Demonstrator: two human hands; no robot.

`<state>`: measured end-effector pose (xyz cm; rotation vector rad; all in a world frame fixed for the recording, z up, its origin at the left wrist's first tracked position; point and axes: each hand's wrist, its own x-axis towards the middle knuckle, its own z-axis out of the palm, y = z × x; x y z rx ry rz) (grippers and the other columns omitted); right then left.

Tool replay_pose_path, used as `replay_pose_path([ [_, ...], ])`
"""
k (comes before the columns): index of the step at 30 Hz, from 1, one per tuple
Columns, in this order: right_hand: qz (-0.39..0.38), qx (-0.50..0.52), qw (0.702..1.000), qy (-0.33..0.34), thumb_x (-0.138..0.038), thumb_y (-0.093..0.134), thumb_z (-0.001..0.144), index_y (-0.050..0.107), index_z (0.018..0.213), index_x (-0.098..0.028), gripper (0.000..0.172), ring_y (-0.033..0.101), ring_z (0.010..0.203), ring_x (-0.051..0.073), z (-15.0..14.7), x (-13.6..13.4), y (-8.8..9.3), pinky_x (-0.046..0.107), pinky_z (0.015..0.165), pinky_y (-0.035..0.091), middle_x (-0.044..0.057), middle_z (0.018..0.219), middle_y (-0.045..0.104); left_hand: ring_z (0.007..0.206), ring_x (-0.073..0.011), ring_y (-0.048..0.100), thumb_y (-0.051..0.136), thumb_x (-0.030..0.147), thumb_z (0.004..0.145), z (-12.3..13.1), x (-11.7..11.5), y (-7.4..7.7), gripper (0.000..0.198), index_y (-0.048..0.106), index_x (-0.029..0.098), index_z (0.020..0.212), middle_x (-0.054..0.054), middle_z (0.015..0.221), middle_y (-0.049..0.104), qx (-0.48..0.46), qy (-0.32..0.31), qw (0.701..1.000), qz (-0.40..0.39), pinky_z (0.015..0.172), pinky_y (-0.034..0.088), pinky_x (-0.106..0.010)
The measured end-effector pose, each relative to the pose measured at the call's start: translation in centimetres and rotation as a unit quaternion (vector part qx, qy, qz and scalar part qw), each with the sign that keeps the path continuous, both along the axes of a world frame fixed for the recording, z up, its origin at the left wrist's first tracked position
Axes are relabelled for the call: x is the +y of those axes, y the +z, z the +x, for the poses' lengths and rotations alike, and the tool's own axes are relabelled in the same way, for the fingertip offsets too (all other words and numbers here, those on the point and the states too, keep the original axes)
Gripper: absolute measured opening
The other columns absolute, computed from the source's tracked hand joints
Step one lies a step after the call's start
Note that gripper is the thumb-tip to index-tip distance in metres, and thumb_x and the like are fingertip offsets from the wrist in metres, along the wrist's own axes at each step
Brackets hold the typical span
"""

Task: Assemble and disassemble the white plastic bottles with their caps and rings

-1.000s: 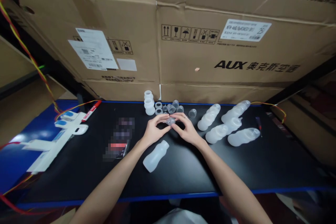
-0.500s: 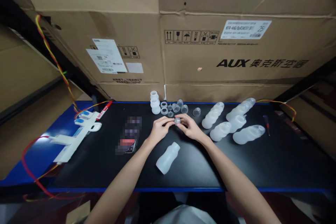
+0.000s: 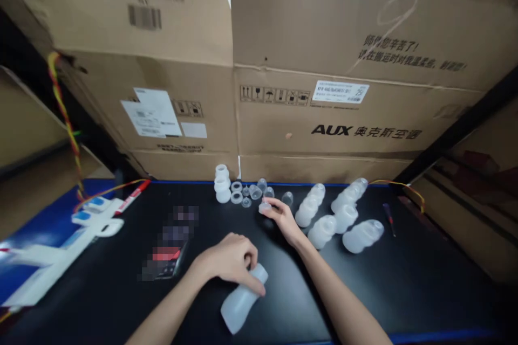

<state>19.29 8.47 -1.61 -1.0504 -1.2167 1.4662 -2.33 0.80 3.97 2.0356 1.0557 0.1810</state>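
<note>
My left hand is closed around the neck end of a translucent white plastic bottle that lies tilted on the black mat, thumb along its near side. In my right hand, held above the mat further back, the fingertips pinch a small clear bottle top. Just behind it are several clear dome caps, white rings and small teat-like pieces. At their left stands a cluster of white bottle collars.
Several finished-looking capped bottles stand to the right of my right hand. A screwdriver lies beyond them. On the left are a blurred-out phone, a white power strip and a red marker. A large cardboard box walls off the back.
My left hand has left the small clear top and come down to the bottle, closing on it. My right hand keeps the top alone. The camera view has tilted up and shifted right.
</note>
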Motion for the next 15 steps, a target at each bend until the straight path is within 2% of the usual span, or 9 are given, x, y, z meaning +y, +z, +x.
replay_pose_path([
  [4, 0.017, 0.010, 1.000, 0.003, -0.046, 0.095, 0.072, 0.078, 0.115, -0.021, 0.053, 0.074, 0.111, 0.030, -0.2, -0.5, 0.8, 0.049, 0.112, 0.053, 0.009, 0.120, 0.078, 0.075, -0.0161, 0.063, 0.098, 0.052, 0.061, 0.2, 0.5, -0.5, 0.040, 0.080, 0.024, 0.084, 0.002, 0.086, 0.075, -0.065, -0.014, 0.997, 0.024, 0.070, 0.042, -0.026],
  [7, 0.061, 0.028, 0.998, -0.014, -0.052, 0.093, 0.077, 0.076, 0.115, -0.022, 0.051, 0.073, 0.113, 0.029, -0.5, -1.2, 1.6, 0.046, 0.107, 0.056, 0.010, 0.126, 0.077, 0.093, -0.0209, 0.069, 0.089, 0.042, 0.075, 0.2, 1.4, -1.0, 0.039, 0.080, 0.022, 0.107, -0.003, 0.106, 0.077, -0.182, 0.074, 0.979, 0.058, 0.084, 0.050, -0.029],
  [10, 0.120, 0.022, 0.993, -0.007, -0.056, 0.090, 0.082, 0.073, 0.117, -0.023, 0.051, 0.073, 0.109, 0.027, -0.7, -1.8, 2.4, 0.042, 0.102, 0.058, 0.009, 0.121, 0.076, 0.100, -0.0242, 0.072, 0.080, 0.045, 0.089, 0.4, 2.1, -1.8, 0.040, 0.077, 0.020, 0.119, -0.007, 0.113, 0.079, -0.281, 0.188, 0.938, 0.069, 0.093, 0.054, -0.035],
  [12, 0.153, -0.008, 0.988, 0.023, -0.056, 0.088, 0.085, 0.071, 0.118, -0.024, 0.049, 0.073, 0.103, 0.024, -0.7, -2.2, 2.8, 0.041, 0.098, 0.060, 0.007, 0.116, 0.075, 0.105, -0.0266, 0.073, 0.079, 0.049, 0.091, 0.7, 2.4, -2.5, 0.045, 0.076, 0.018, 0.124, -0.009, 0.117, 0.080, -0.336, 0.221, 0.913, 0.062, 0.097, 0.056, -0.037],
  [15, 0.202, -0.044, 0.977, 0.051, -0.054, 0.085, 0.090, 0.068, 0.120, -0.024, 0.045, 0.072, 0.099, 0.021, -0.6, -2.5, 3.2, 0.038, 0.094, 0.061, 0.006, 0.115, 0.072, 0.115, -0.0307, 0.074, 0.081, 0.053, 0.090, 0.8, 2.7, -3.3, 0.053, 0.076, 0.017, 0.127, -0.012, 0.125, 0.079, -0.397, 0.232, 0.887, 0.033, 0.103, 0.056, -0.041],
])
